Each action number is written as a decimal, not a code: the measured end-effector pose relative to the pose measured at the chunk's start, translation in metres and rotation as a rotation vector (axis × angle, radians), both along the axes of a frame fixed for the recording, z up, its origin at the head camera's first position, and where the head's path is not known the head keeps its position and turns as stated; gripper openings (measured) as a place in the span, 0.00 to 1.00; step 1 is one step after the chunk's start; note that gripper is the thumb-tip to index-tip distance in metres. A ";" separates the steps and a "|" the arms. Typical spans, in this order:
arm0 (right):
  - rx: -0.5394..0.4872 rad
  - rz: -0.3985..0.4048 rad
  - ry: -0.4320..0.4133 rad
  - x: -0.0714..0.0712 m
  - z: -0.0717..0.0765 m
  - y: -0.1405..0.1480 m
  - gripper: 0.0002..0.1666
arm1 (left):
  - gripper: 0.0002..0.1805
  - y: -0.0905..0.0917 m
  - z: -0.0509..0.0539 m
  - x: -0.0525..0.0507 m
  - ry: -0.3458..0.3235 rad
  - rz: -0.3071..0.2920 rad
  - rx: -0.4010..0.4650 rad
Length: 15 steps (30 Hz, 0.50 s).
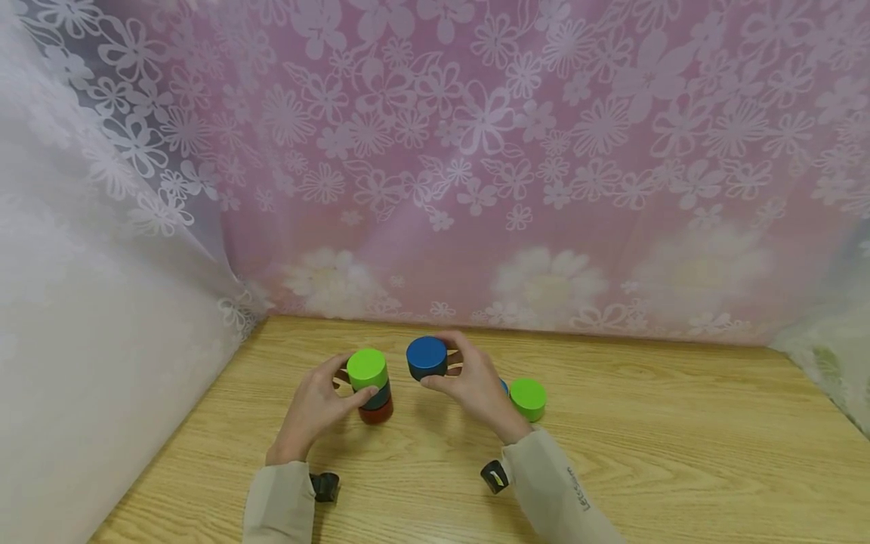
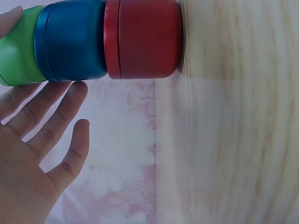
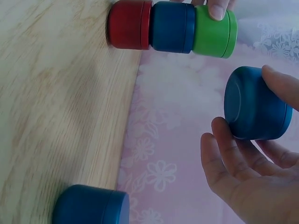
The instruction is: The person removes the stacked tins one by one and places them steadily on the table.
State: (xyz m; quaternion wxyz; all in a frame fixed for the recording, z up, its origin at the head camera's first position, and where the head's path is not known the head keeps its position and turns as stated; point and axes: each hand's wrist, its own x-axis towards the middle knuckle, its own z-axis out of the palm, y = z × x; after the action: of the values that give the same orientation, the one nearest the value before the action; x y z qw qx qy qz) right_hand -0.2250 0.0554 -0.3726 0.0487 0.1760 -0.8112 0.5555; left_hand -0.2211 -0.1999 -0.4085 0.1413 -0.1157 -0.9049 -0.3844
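A stack of three round lidded tins stands upright on the table: a red tin (image 2: 145, 39) at the bottom, a blue tin (image 2: 72, 42) in the middle and a green tin (image 3: 215, 32) on top. My left hand (image 1: 316, 408) grips the green tin, thumb on the near side and fingers behind, close to the middle tin. Right of the stack, at about the height of its top, my right hand (image 1: 476, 381) holds another blue tin (image 3: 257, 102) between thumb and fingers, clear of the table.
Past my right hand, a second green tin (image 1: 528, 398) sits on the wooden table (image 1: 680, 438). Beside it is one more blue tin (image 3: 91, 205), mostly hidden by that hand in the head view. A flowered pink curtain (image 1: 476, 189) hangs along the table's back edge.
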 end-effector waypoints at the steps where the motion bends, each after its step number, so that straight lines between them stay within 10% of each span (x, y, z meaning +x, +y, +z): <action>1: 0.003 -0.005 0.003 0.000 -0.001 0.001 0.36 | 0.33 0.000 0.000 0.000 0.002 -0.002 0.000; 15: 0.021 -0.056 -0.002 0.001 -0.009 0.016 0.37 | 0.33 0.000 0.001 0.001 -0.006 0.001 -0.002</action>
State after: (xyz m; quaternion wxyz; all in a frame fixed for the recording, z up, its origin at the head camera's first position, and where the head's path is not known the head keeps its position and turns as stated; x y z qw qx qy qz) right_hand -0.2242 0.0712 -0.3819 0.0614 0.1532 -0.8217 0.5455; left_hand -0.2200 -0.1994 -0.4080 0.1385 -0.1144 -0.9058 -0.3838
